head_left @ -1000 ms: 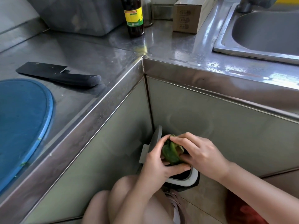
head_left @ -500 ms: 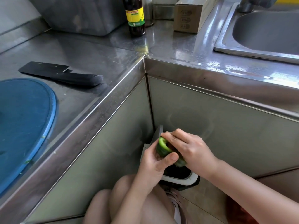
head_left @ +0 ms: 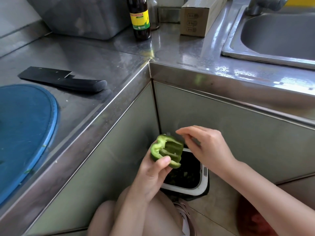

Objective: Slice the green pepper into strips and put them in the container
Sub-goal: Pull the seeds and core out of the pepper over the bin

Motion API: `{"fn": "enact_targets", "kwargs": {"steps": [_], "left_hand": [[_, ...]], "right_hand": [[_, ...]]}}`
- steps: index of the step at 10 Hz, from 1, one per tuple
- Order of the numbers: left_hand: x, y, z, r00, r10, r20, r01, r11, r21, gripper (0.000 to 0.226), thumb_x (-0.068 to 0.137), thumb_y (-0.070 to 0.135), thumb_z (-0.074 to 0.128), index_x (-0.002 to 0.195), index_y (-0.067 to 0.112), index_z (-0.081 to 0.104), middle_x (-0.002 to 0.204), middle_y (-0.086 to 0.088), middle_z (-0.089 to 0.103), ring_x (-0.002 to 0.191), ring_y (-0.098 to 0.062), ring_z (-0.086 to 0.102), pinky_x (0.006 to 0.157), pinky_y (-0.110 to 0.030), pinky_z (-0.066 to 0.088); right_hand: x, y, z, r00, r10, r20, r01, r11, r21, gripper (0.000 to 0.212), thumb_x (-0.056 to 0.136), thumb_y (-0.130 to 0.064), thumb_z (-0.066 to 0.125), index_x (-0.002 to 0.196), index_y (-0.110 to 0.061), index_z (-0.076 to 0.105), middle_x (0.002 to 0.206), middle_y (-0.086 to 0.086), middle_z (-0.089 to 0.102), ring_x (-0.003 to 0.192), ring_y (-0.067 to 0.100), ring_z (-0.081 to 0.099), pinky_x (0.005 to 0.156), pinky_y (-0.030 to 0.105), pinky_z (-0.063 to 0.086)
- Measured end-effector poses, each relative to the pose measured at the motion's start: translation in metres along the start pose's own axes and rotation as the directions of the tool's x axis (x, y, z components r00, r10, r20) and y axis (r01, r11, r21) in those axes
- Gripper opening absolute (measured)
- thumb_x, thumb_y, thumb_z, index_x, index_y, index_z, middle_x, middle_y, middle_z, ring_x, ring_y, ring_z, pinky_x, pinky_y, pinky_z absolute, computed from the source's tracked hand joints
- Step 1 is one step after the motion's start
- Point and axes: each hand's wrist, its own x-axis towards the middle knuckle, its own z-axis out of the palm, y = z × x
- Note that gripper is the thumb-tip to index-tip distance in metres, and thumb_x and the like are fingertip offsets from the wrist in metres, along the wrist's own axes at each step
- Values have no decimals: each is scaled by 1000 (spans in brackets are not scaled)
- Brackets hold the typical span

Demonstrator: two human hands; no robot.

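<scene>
Gripping green pepper; bottle label illegible

Cabinet fronts box the bin; top open.

One green pepper, one knife — one blue board
</scene>
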Motion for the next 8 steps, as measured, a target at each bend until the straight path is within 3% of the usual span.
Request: {"fn": "enact_targets", "kwargs": {"steps": [1,2,3,4,5,6,8], "left_hand": [[2,3,-6,1000,26,-10,-27,992,-126,56,64,5,66,118,1,54,102,-15,64,93,-23,62,81,-29,53],[5,4,-8,996,37,-83,-53,979,-199,67,58,-1,67,123,7,53,105,-11,67,92,-20,65,80,-28,55],[7,3,-7,988,45,-150,-73,979,-188,77,55,-8,67,126,20,54,108,-7,68,95,-18,66,87,-31,52],[8,3,-3,982,41,-183,-68,988,-141,74,63,-16,58,127,21,54,109,-8,68,97,-20,66,86,-35,54],[7,4,2,983,29,-183,-51,992,-119,72,66,-16,55,129,20,52,111,-10,68,98,-23,66,73,-31,57],[6,6,5,984,13,-175,-31,994,-104,73,67,-15,55,131,21,50,111,-10,68,99,-20,66,74,-27,56],[4,8,6,984,9,-177,-29,994,-108,74,67,-15,55,132,20,50,112,-10,68,100,-20,66,75,-27,56]], "right_hand": [[-6,11,6,995,66,78,-60,995,-85,18,89,-19,55,95,-14,71,86,-5,72,76,14,68,64,28,54],[-8,22,17,985,119,125,-109,991,-81,15,88,-16,59,90,-12,74,97,-2,72,85,18,69,72,29,56],[-7,27,23,977,178,118,-177,984,-21,12,83,-7,67,90,-14,74,91,-4,69,80,15,66,73,31,55],[-5,20,21,986,155,65,-157,987,24,6,85,-19,68,87,-15,73,78,-5,66,68,12,62,64,35,53],[-2,13,20,995,67,77,-74,993,93,9,84,-22,69,90,-16,72,81,-7,63,66,7,60,62,28,52],[-1,13,25,991,-5,133,-7,996,93,17,82,-25,69,95,-15,73,88,-5,61,69,5,59,64,25,52],[0,14,29,986,-108,130,106,994,20,20,87,-26,60,90,-11,73,85,1,60,69,15,61,59,31,52]]}}
